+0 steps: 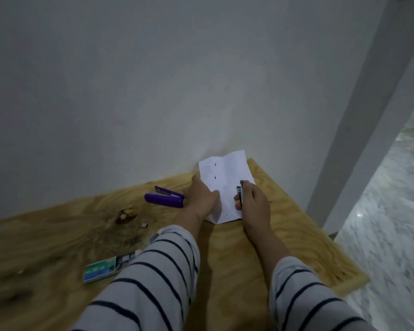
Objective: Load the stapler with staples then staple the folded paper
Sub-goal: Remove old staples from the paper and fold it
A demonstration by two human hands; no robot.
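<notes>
A white folded paper point(227, 173) is lifted off the wooden table point(296, 235), its top leaning toward the wall. Two small dark staple marks show near its left edge. My left hand point(201, 199) pinches the paper's left side. My right hand point(253, 204) is closed around a small dark tool with a blue tip point(239, 193), pressed against the paper's right part. The purple stapler point(164, 199) lies on the table just left of my left hand, its top hinged open, untouched.
A green-and-white staple box point(101, 272) lies partly slid open near the front left, beside my left sleeve. A small loose strip of staples point(144, 225) rests mid-table. A white wall stands right behind the table; the table's right edge drops to a pale floor point(380, 211).
</notes>
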